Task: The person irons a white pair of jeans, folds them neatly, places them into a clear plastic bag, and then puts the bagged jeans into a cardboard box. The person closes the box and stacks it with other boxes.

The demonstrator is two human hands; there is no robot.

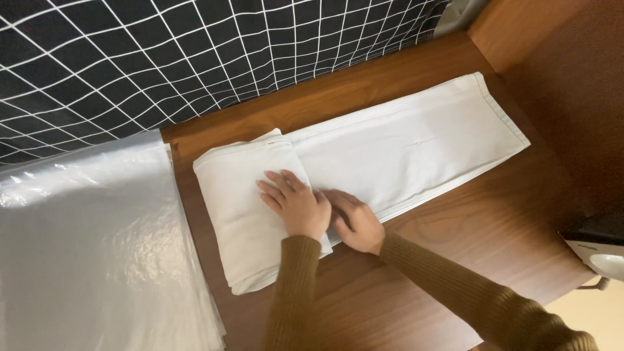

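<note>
A long white cloth (pixel 416 143) lies across a wooden table (pixel 429 273), its left end folded over into a thick wad (pixel 240 195). My left hand (pixel 292 203) rests flat on that folded part, fingers spread and pointing up-left. Beside it, my right hand (pixel 354 224) presses at the fold's edge, fingers curled against the cloth under the left hand. Both arms wear brown knit sleeves. Neither hand lifts the cloth off the table.
A sheet of shiny clear plastic (pixel 84 247) covers the left side. A black fabric with a white grid (pixel 162 52) hangs along the back. A wooden wall (pixel 565 78) closes the right, and a white and black object (pixel 601 250) sits at the right edge.
</note>
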